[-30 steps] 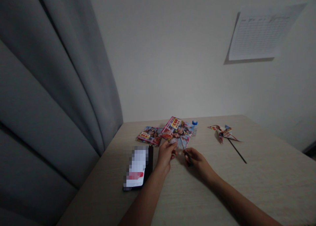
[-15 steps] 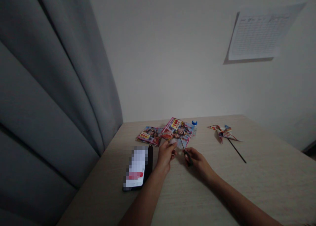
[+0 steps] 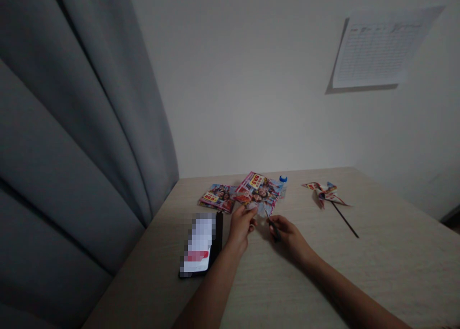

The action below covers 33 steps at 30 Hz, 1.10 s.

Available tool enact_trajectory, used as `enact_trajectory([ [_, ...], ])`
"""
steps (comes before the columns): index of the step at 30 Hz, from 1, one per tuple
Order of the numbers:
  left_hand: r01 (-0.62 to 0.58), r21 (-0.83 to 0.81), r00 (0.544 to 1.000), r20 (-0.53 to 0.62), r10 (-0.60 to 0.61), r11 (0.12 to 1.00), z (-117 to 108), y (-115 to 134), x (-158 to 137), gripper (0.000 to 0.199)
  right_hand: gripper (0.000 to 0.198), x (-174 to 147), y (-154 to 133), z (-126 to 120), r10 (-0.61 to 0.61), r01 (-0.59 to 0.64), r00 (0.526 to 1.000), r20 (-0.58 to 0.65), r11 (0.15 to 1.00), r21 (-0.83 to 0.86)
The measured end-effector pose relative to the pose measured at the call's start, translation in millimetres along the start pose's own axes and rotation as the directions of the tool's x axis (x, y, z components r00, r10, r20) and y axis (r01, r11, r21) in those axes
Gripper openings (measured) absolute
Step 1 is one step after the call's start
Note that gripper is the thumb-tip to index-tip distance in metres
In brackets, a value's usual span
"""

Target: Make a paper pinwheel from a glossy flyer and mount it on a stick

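Between the thumb and fingers of my left hand (image 3: 242,224) is the near corner of a colourful printed paper sheet (image 3: 259,189). The sheet is tilted up above the table, its picture side towards me. My right hand (image 3: 286,233) is closed round the dark handles of a pair of scissors (image 3: 272,225). Their blades point up and away, and lie against the sheet near its lower edge. How wide the blades stand apart is too small to tell. Left of the sheet lies a stack of similar printed leaflets (image 3: 216,197).
A phone (image 3: 198,243) in a dark case lies left of my left forearm. Behind the sheet stands a small clear bottle with a blue cap (image 3: 283,179). A paper pinwheel (image 3: 326,194) on a dark stick rests at the right. A grey curtain (image 3: 89,128) borders the table's left side.
The scissors' blades show less of their length over the sheet than before. The sheet has shifted very slightly; both hands stay nearly in place.
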State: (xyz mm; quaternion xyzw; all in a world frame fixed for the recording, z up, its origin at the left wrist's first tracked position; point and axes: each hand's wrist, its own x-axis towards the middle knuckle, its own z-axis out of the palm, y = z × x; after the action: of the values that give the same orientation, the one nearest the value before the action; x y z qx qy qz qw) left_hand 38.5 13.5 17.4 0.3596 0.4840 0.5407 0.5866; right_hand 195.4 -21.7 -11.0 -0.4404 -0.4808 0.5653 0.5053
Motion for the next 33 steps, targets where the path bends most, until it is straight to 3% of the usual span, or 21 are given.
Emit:
enact_trajectory([
  [14,-0.001,-0.007,1.0,-0.023,0.001,1.0,-0.2,2.0,0.7,0.034,0.047,2.9,7.0,-4.9,-0.046,0.044,0.999,-0.021,0.995,-0.094],
  [22,-0.027,0.015,0.998,-0.06,0.028,1.0,-2.5,3.1,1.7,0.036,0.051,1.3,0.8,-6.9,-0.018,0.02,1.0,0.012,0.991,-0.133],
  [33,-0.059,0.064,0.993,-0.102,0.066,0.996,-12.6,4.9,10.1,0.037,0.034,-4.1,-3.5,-14.5,-0.112,0.125,0.992,0.062,0.944,-0.304],
])
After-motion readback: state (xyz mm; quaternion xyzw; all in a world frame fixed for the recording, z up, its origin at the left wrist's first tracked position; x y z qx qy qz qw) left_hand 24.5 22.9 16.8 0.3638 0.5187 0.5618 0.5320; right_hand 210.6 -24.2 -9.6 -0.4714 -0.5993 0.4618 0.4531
